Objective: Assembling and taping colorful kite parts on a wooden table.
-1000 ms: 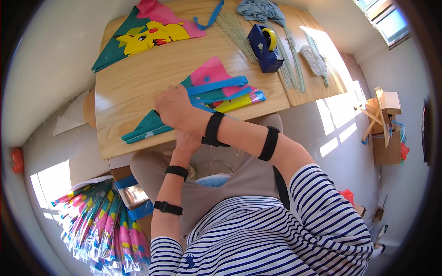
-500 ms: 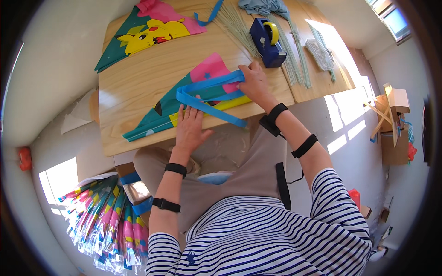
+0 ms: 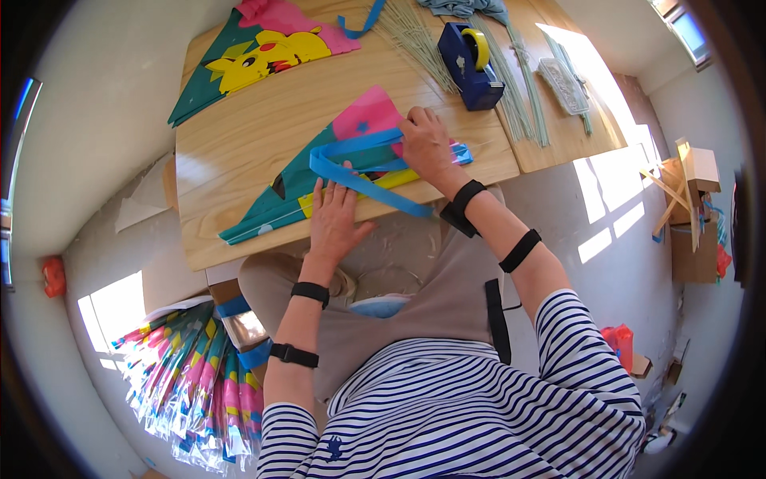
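Observation:
On the near part of the table lies a folded kite (image 3: 271, 206) in teal, pink and yellow, its narrow tip toward the left. My left hand (image 3: 333, 219) rests on its near edge with fingers stretched out, holding nothing. A long blue ribbon (image 3: 355, 146) lies looped over the kite, and its loose tail hangs past the table's front edge. With bent fingers, my right hand (image 3: 428, 148) pinches the ribbon's loops at the kite's right half. The exact grip is hidden beneath those fingers. The kite's right end shows beyond that hand.
Another folded kite (image 3: 271, 64) with a yellow cartoon figure lies at the far left, near a blue strip (image 3: 363, 22). A blue tape dispenser (image 3: 472, 76), thin rods (image 3: 415, 44) and a clear plastic box (image 3: 563, 85) lie at the far right. Packed kites (image 3: 195, 375) fan out at lower left.
My right hand has shifted a little to the left with the ribbon, uncovering the kite's right end. The left hand stays in place on the kite. The view has shifted slightly.

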Demonstrator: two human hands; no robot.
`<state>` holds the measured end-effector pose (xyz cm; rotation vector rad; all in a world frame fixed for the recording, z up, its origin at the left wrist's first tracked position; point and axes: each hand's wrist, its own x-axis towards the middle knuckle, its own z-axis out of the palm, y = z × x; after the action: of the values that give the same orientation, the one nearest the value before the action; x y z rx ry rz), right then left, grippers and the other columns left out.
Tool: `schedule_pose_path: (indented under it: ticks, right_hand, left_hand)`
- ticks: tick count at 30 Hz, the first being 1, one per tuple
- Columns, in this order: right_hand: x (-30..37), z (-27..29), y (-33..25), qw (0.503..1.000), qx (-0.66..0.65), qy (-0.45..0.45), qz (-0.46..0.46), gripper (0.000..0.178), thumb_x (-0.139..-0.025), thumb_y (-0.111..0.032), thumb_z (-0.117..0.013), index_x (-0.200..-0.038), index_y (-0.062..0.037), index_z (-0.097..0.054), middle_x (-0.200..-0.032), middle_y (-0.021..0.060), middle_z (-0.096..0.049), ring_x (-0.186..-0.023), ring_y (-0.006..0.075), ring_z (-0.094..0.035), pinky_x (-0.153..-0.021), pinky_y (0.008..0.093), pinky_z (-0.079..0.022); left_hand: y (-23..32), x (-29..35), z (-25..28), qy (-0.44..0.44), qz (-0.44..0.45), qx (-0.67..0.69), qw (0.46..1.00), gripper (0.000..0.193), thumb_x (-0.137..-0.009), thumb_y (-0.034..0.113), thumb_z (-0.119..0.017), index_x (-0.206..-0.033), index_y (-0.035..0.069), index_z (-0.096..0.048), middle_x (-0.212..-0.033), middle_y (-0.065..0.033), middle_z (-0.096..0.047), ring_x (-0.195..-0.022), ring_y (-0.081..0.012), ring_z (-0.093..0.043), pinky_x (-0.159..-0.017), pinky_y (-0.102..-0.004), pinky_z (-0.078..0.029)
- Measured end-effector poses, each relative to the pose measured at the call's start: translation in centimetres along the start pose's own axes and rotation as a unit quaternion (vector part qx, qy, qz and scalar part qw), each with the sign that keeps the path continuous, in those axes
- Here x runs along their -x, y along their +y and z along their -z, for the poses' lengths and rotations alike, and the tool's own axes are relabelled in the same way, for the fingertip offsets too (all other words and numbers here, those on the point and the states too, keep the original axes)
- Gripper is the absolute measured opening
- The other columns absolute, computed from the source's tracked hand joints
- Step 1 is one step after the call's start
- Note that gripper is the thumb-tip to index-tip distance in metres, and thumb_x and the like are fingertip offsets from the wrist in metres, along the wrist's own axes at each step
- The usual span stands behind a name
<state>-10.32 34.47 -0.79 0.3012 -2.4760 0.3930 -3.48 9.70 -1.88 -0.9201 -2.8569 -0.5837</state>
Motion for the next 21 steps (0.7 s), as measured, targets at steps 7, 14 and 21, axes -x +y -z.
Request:
schedule_pose_path:
  ticks: [7, 14, 21]
  right_hand:
    - [0.0, -2.2, 0.7, 0.993, 0.087, -0.058, 0.064, 0.003, -0.074, -0.007, -0.067, -0.076, -0.0068, -0.069, -0.089, 0.01, -0.063, -0.095, 0.0306, -0.059, -0.085, 0.0437, -0.045]
    - [-0.5, -2.5, 0.9, 0.983, 0.112, -0.051, 0.134, 0.002, -0.073, -0.01, -0.065, -0.072, -0.0081, -0.067, -0.083, 0.01, -0.062, -0.091, 0.0295, -0.059, -0.083, 0.0426, -0.045]
    - [-1.3, -1.1, -1.4, 0.986, 0.105, 0.005, 0.13, 0.004, -0.072, -0.011, -0.065, -0.07, -0.0073, -0.066, -0.082, 0.0093, -0.061, -0.089, 0.0296, -0.058, -0.083, 0.0444, -0.045]
  left_hand:
    - [-0.1, 0.0, -0.2, 0.0, 0.0, -0.001, 1.0, 0.106, -0.072, 0.042, -0.088, -0.158, 0.006, -0.037, -0.17, -0.0142, -0.028, -0.152, -0.036, -0.033, -0.127, -0.0525, -0.02]
    - [-0.1, -0.1, -0.2, -0.002, -0.003, -0.007, 1.0, 0.106, -0.072, 0.043, -0.088, -0.158, 0.005, -0.037, -0.17, -0.0142, -0.027, -0.152, -0.0365, -0.034, -0.127, -0.0532, -0.02]
    - [0.0, 0.0, -0.1, 0.0, -0.005, -0.012, 1.0, 0.107, -0.072, 0.044, -0.088, -0.158, 0.004, -0.037, -0.17, -0.0141, -0.028, -0.151, -0.0365, -0.034, -0.127, -0.0533, -0.02]
